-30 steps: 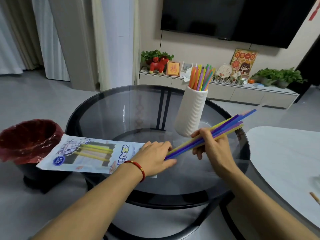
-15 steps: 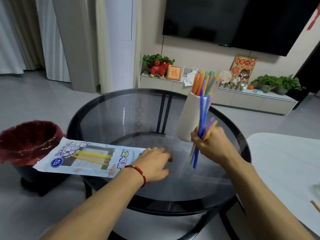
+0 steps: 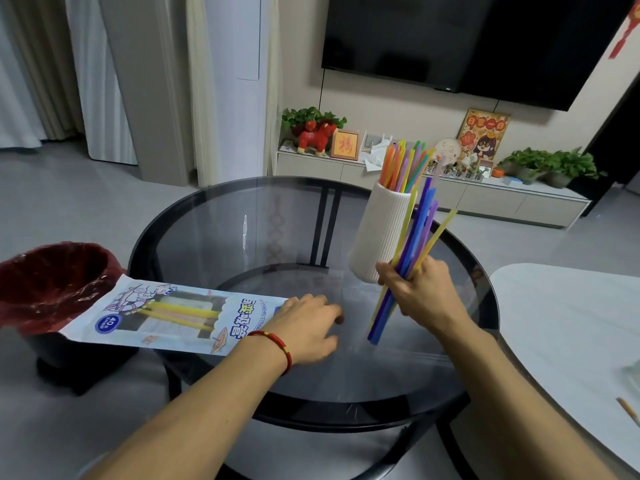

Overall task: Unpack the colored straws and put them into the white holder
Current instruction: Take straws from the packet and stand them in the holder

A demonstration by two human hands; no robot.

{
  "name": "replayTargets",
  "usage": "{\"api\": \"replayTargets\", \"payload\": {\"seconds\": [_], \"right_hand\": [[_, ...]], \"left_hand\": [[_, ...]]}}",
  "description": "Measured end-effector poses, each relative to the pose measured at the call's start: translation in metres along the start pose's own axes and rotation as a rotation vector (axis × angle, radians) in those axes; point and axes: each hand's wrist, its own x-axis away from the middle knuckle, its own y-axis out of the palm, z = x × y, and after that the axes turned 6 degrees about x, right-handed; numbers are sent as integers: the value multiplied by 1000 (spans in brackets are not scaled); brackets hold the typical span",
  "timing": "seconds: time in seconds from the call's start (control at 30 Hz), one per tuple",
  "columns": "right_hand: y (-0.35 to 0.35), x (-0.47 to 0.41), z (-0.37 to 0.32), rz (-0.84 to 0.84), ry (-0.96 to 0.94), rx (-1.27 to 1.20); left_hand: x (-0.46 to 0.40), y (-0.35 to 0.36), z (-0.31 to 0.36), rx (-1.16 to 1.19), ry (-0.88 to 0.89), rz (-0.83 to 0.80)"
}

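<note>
My right hand grips a bundle of blue, purple and yellow straws nearly upright, just right of the white ribbed holder. The holder stands on the round glass table with several orange, green and yellow straws sticking out of its top. My left hand lies palm down on the open end of the straw package, which lies flat on the table's left side with a few yellow straws showing inside. A red cord circles the left wrist.
A black bin with a red liner stands left of the table, under the package's end. A white table is at the right. A low cabinet with plants and ornaments runs along the far wall under a television.
My right hand has swung the straw bundle from lying slanted across the table to nearly upright beside the holder. My left hand has stayed on the package's end.
</note>
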Motion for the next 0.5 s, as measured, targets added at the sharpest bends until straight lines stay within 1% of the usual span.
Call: {"api": "replayTargets", "payload": {"seconds": [0.27, 0.33, 0.43, 0.5], "right_hand": [[10, 12, 1, -1, 43, -31], [12, 16, -1, 19, -8, -21], [12, 18, -3, -6, -59, -15], [11, 17, -1, 7, -89, 32]], "left_hand": [[1, 0, 0, 12, -8, -10], [1, -1, 0, 14, -11, -10], [0, -2, 1, 27, -19, -2], [1, -2, 2, 32, -19, -8]]}}
